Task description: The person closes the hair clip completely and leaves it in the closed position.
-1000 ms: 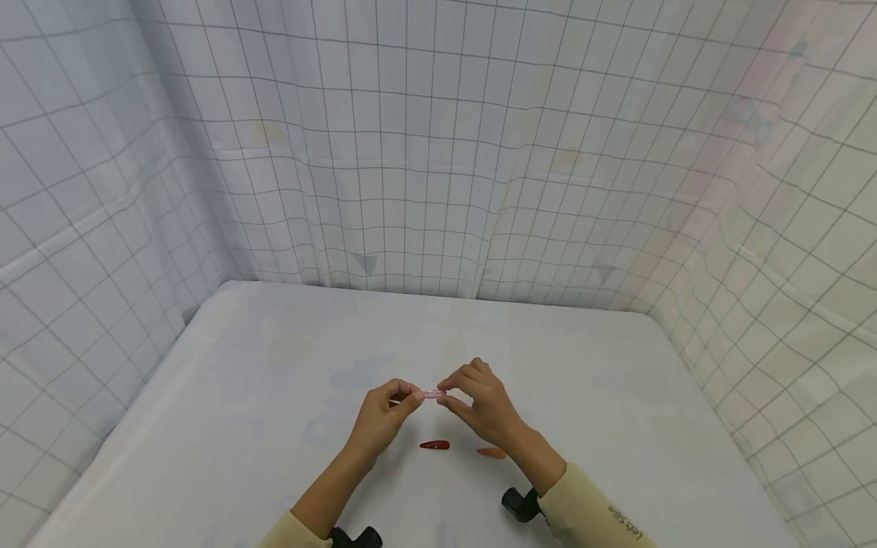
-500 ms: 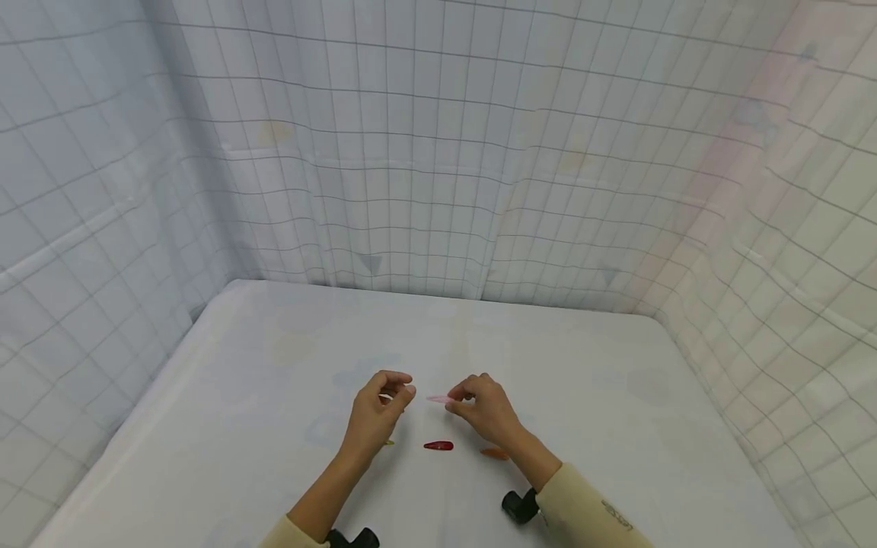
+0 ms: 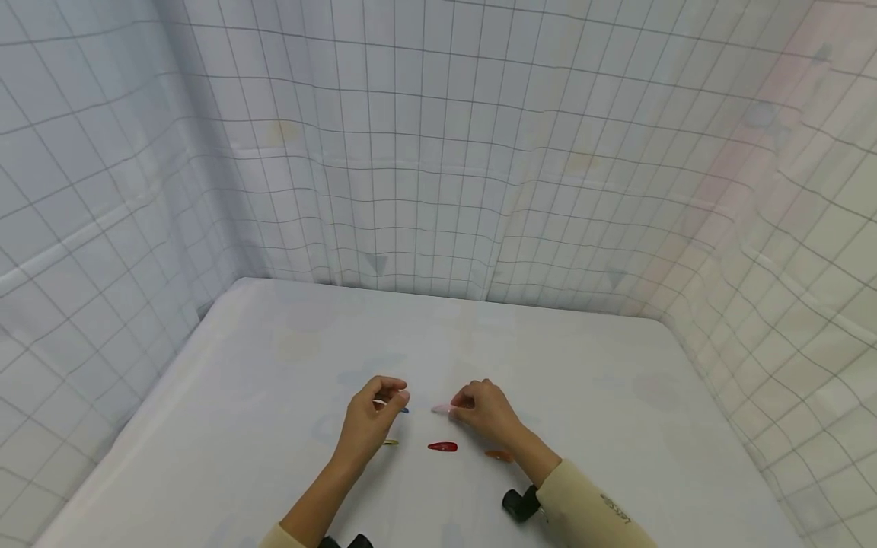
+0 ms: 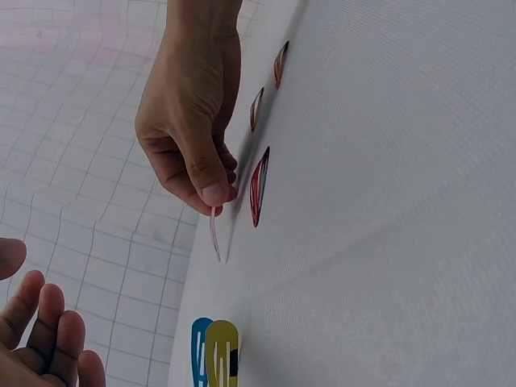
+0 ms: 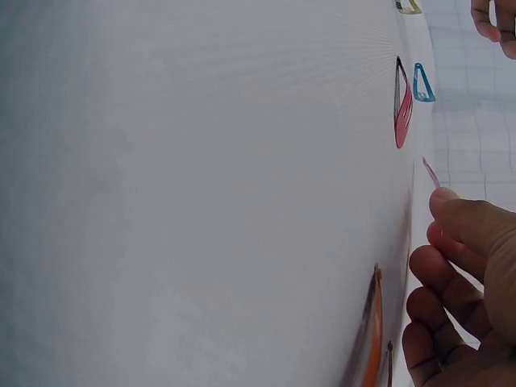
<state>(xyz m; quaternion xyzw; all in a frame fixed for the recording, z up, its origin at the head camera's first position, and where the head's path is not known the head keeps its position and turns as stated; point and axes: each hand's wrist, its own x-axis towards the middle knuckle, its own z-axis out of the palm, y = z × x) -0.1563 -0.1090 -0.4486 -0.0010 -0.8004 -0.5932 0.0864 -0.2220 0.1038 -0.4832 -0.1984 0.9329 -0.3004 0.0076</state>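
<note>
My right hand (image 3: 486, 411) pinches a pink snap hair clip (image 3: 441, 409) between thumb and fingertips, low over the table; its free end points left. In the left wrist view the clip (image 4: 214, 234) hangs from the fingertips; whether it touches the cloth I cannot tell. To the left, my left hand (image 3: 370, 418) hovers with loosely bent fingers and nothing between them. A blue hair clip (image 4: 198, 347) and a yellow hair clip (image 4: 222, 347) lie near it. In front of the hands lies a red hair clip (image 3: 443, 447), and an orange hair clip (image 3: 499, 456) is below the right wrist.
The clips lie on a white-covered table (image 3: 582, 396). Another brownish clip (image 4: 256, 110) shows beyond the red one in the left wrist view. White curtains (image 3: 438, 152) with a dark grid stand behind and at both sides.
Both hands held the pink hair clip at first. My left hand has let go and moved left, revealing the yellow and blue clips; my right hand has lowered the pink clip toward the table.
</note>
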